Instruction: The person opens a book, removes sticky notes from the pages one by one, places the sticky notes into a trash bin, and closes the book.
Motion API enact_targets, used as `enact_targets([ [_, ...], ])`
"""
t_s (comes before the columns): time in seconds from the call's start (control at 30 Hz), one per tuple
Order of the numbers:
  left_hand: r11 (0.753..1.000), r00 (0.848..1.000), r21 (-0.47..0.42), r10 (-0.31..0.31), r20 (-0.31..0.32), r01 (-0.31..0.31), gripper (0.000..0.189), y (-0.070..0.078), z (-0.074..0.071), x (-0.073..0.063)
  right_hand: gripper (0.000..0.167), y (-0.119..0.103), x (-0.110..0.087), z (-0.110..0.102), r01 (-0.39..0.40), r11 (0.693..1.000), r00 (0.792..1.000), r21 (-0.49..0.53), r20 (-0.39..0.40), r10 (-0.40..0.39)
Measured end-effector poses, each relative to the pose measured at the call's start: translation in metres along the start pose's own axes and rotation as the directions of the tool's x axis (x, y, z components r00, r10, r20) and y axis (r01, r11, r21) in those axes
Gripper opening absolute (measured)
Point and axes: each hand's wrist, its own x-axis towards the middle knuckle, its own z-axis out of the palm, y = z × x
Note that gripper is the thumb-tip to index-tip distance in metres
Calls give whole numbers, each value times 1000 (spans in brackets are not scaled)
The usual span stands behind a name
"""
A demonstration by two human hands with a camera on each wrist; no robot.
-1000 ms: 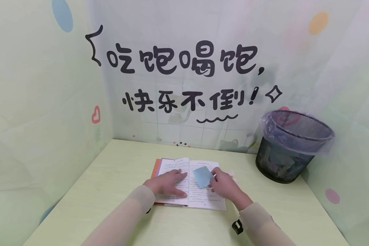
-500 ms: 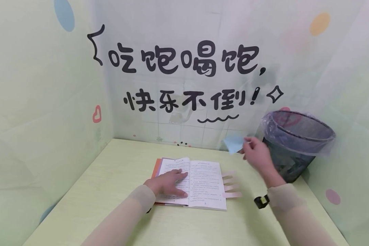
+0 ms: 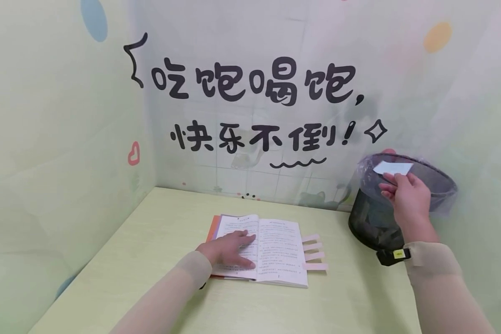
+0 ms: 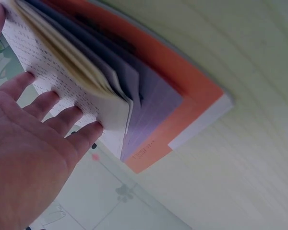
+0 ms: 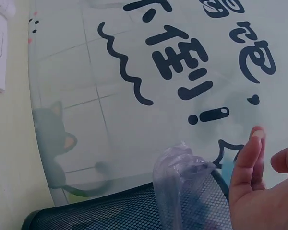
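An open book [image 3: 281, 253] with printed pages lies on the table. My left hand [image 3: 229, 249] rests on its left page, fingers spread. In the left wrist view the orange cover [image 4: 194, 93] shows under the purple sheet and the page stack. Out to the right, my right hand [image 3: 412, 199] pinches a light blue sticky note [image 3: 394, 167], raised over the mouth of a black mesh bin [image 3: 369, 222]. The right wrist view shows the fingers [image 5: 247, 165] with only a sliver of blue beside them; most of the note is hidden there.
A clear plastic liner [image 3: 363, 174] hangs over the bin's rim. Several pink tabs [image 3: 316, 266] stick out of the book's right edge. Behind the pale table [image 3: 183, 199] rises a wall sheet [image 3: 234, 37] with black lettering.
My right hand has lifted the blue sticky note off the right page and carried it right to above the bin, baring the pink tabs. The left hand stays on the book.
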Motion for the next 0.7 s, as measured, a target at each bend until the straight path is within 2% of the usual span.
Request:
enact_targets([
  [0.07, 1000, 1000, 6, -1, 1, 1, 96, 0, 1, 1, 81, 3, 0, -3, 8, 1000, 1000, 20, 22, -9],
  [0.13, 1000, 1000, 8, -3, 4, 3, 96, -1, 1, 1, 81, 9, 0, -4, 20, 1000, 999, -8, 44, -20],
  [0.2, 1000, 1000, 14, 0, 4, 0, 96, 0, 1, 1, 69, 17, -1, -3, 51, 996, 997, -75, 64, -47],
  [0.27, 1000, 1000, 20, 2, 3, -2, 96, 0, 0, 1, 47, 28, -1, 0, 99, 981, 992, -166, 98, -84],
  [0.33, 1000, 1000, 22, 2, 2, -2, 95, 0, 0, 0, 27, 40, -3, 5, 167, 942, 980, -293, 151, -126],
  [0.4, 1000, 1000, 27, 2, 1, -2, 95, 1, -1, 0, 20, 55, -4, 11, 244, 871, 963, -427, 214, -165],
  [0.5, 1000, 1000, 26, -1, 3, 1, 95, 2, -1, 1, 27, 77, -8, 19, 334, 733, 937, -593, 293, -190],
  [0.57, 1000, 1000, 28, -2, 5, 2, 96, 2, -1, 1, 33, 91, -12, 24, 376, 645, 920, -665, 352, -174],
  [0.63, 1000, 1000, 28, -4, 6, 4, 96, 2, 0, 2, 31, 106, -16, 28, 418, 560, 898, -716, 420, -132],
  [0.7, 1000, 1000, 29, -7, 4, 7, 96, 1, 0, 2, 26, 120, -21, 32, 478, 470, 859, -742, 506, -77],
])
